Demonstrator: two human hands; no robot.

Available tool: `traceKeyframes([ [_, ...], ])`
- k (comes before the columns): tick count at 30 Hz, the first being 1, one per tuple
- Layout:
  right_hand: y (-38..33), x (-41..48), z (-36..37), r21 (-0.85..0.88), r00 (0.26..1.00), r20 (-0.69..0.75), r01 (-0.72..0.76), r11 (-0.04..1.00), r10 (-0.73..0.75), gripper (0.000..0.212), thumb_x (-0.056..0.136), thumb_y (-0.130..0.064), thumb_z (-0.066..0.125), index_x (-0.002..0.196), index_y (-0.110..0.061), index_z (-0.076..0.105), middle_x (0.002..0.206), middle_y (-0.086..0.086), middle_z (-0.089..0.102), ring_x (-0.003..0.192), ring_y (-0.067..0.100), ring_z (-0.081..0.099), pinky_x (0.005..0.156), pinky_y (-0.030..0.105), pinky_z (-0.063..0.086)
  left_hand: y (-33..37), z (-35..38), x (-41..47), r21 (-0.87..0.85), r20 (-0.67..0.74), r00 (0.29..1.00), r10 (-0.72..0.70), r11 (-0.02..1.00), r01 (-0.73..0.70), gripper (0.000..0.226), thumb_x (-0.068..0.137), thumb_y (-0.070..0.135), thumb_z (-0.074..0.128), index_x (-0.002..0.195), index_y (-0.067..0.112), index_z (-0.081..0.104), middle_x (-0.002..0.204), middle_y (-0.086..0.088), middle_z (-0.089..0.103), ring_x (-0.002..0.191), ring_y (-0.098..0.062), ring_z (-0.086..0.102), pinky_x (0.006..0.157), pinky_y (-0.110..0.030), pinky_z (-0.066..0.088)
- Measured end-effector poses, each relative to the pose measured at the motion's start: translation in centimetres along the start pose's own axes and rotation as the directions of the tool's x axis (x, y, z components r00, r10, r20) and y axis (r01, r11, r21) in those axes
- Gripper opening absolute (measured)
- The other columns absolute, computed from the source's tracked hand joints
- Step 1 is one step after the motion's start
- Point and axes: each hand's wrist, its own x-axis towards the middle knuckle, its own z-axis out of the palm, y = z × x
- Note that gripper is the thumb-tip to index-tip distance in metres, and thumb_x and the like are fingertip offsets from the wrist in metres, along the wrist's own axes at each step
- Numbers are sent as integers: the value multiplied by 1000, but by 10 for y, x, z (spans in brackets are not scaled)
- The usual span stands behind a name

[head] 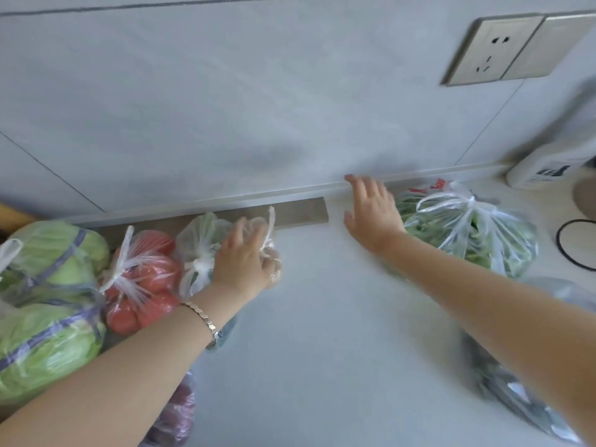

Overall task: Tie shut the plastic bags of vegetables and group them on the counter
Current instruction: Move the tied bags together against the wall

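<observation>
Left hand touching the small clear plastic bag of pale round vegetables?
Touching. The head view shows the left hand laid over the small clear plastic bag of pale round vegetables, fingers on its top with no gap.

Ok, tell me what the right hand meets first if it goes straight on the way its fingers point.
The right hand points at the back wall; it would likely meet the ledge along its foot first, though depth is unclear.
</observation>
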Motion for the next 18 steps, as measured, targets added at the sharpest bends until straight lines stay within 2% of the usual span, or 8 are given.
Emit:
traceKeyframes([
  [2, 63, -1, -21, -278, 984, 25, -162, 947, 176, 77, 80, -16, 56, 144, -12, 13, 148, 16, 20, 137, 33, 18, 112, 45, 17, 14, 10, 6, 78, 87, 990, 114, 990, -121, 57, 89, 27, 45, 142, 27, 26, 156, -10, 7, 136, -32, 28, 92, -43, 44],
  [4, 112, -10, -32, -442, 919, 146, -271, 855, 366, 87, 78, -21, 59, 145, -12, 4, 152, 15, 7, 141, 32, 6, 115, 48, 13, 18, 21, 9, 179, 161, 982, 103, 975, -132, 55, 91, 30, 39, 143, 30, 22, 158, -4, 1, 136, -30, 31, 87, -41, 46],
  [6, 137, -20, -34, -494, 870, 256, -257, 830, 421, 92, 80, -22, 60, 146, -14, -4, 155, 12, -1, 143, 29, 2, 115, 51, 11, 18, 31, 10, 247, 200, 978, 60, 963, -110, 54, 91, 32, 38, 143, 30, 22, 158, -2, 1, 138, -28, 28, 91, -41, 44],
  [8, 142, -24, -25, -466, 853, 304, -256, 847, 424, 89, 82, -12, 57, 146, -14, -5, 155, 12, 5, 143, 30, 9, 114, 51, 12, 15, 37, 9, 259, 234, 972, -3, 964, -59, 52, 90, 32, 39, 140, 28, 26, 158, 0, 2, 142, -28, 18, 103, -44, 34],
  [10, 139, -22, -14, -454, 838, 283, -311, 835, 466, 80, 84, -4, 51, 146, -8, 1, 150, 16, 22, 137, 32, 28, 112, 49, 21, 13, 40, 10, 245, 253, 966, -53, 969, -11, 49, 89, 31, 41, 137, 28, 32, 157, 1, 3, 143, -26, 11, 109, -45, 27],
  [13, 128, -17, -11, -490, 815, 273, -339, 803, 511, 50, 86, 1, 47, 135, 1, 34, 138, 17, 44, 119, 32, 50, 100, 42, 39, 14, 36, 13, 208, 249, 967, -48, 978, -5, 44, 87, 29, 46, 130, 25, 41, 156, 0, 8, 139, -26, 22, 106, -41, 32],
  [15, 122, -9, -19, -517, 847, 282, -262, 815, 451, 36, 86, 3, 48, 122, -1, 51, 124, 14, 56, 110, 29, 56, 91, 37, 44, 12, 32, 13, 187, 248, 968, -21, 982, -26, 41, 86, 24, 48, 127, 23, 45, 155, -1, 13, 133, -27, 33, 100, -37, 38],
  [18, 112, 8, -39, -401, 910, 261, -200, 894, 321, 22, 89, 1, 46, 106, -2, 59, 104, 14, 63, 102, 32, 60, 80, 37, 49, 6, 28, 13, 173, 247, 969, 23, 983, -67, 43, 88, 20, 49, 130, 23, 43, 153, 0, 17, 129, -27, 38, 99, -36, 39],
])
